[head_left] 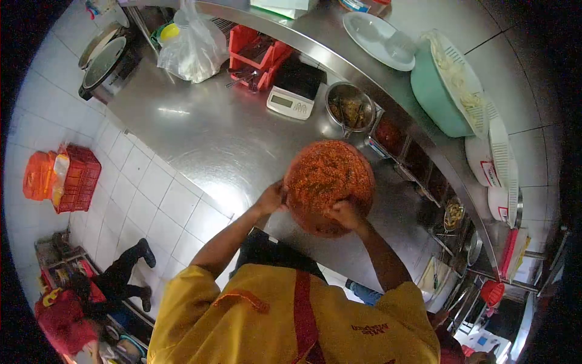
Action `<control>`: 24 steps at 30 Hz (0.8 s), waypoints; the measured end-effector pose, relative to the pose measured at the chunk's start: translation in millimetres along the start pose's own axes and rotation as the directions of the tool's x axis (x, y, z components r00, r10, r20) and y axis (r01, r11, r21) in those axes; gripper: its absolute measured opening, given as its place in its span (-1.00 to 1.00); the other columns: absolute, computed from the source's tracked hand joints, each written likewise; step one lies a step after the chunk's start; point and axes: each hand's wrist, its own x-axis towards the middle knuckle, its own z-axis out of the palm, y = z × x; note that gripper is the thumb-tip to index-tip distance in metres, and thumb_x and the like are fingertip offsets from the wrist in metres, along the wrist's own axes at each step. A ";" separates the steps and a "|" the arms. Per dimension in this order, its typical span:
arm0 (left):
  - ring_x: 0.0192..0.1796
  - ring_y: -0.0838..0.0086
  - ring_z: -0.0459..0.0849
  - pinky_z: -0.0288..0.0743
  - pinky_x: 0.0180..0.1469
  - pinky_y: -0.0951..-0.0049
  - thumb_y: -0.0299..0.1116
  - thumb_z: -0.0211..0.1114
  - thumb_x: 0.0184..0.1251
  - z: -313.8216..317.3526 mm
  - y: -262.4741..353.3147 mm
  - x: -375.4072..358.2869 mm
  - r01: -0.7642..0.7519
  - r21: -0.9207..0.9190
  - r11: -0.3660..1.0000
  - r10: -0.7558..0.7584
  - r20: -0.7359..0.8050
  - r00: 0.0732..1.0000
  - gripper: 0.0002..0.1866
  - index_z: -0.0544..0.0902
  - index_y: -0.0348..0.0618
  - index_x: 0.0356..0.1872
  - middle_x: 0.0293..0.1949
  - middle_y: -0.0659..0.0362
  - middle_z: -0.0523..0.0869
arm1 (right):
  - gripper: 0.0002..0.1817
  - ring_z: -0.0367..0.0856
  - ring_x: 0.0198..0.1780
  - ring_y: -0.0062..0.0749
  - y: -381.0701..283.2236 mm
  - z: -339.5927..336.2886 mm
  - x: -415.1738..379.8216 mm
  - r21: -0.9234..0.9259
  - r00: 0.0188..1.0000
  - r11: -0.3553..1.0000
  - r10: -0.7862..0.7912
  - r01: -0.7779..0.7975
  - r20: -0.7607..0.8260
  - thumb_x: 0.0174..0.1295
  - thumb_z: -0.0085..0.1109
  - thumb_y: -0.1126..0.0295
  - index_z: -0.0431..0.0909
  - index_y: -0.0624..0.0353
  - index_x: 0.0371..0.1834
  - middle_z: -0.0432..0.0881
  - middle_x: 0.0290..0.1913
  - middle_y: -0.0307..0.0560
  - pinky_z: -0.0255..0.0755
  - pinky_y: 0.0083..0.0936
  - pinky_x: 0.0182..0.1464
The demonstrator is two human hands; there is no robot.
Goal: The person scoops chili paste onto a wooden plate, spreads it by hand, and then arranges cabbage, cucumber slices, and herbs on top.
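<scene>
A round container (330, 176) full of an orange-red, grainy mixture stands near the front edge of the steel counter. My left hand (274, 198) is wrapped on its left rim. Over the lower right part of the mixture is my right hand (345, 213), its fingers closed; whatever they hold, if anything, is hidden. Behind the container is a metal bowl (350, 108) of brownish food with a utensil in it. A kitchen scale (291, 104) sits left of that bowl.
Red bins (257, 57) and a plastic bag (193, 51) stand at the counter's back. On the raised shelf are a green tub (439, 91) and a white tray (379, 41). Food trays line the right side. A person in red (66, 321) is at lower left, another at lower right.
</scene>
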 end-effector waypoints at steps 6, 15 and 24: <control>-0.46 0.58 0.55 0.48 -0.38 0.52 -0.03 -0.01 0.53 -3.9 -33.8 23.6 -0.084 0.066 0.994 0.096 -0.201 0.975 -0.56 0.59 -0.24 -0.05 -0.41 0.21 0.65 | -0.55 0.63 -0.38 -0.02 -40.2 -46.9 -3.5 0.383 0.928 0.923 0.169 -0.031 -0.331 0.28 0.16 0.05 0.61 0.25 -0.53 0.64 -0.48 0.10 0.45 -0.17 -0.19; -0.43 0.55 0.58 0.50 -0.36 0.46 0.08 0.00 0.47 -13.7 -27.1 12.6 0.011 0.019 1.000 -0.010 -0.020 1.000 -0.54 0.60 -0.14 -0.19 -0.45 0.23 0.64 | -0.51 0.48 -0.58 -0.10 -42.1 -49.8 15.8 0.300 0.914 0.943 0.244 -0.145 -0.323 0.33 0.11 0.07 0.51 0.33 -0.56 0.49 -0.60 0.21 0.35 -0.17 -0.36; -0.43 0.59 0.54 0.46 -0.35 0.52 -0.28 0.12 0.47 8.5 -34.2 42.2 -0.252 -0.384 0.888 0.092 -0.389 0.917 -0.73 0.62 -0.33 -0.13 -0.39 0.21 0.67 | -0.57 0.59 -0.49 -0.32 26.3 -23.0 -9.9 0.592 0.941 0.804 0.243 -0.060 -0.235 0.32 0.15 0.10 0.61 0.29 -0.48 0.55 -0.59 0.09 0.44 -0.30 -0.31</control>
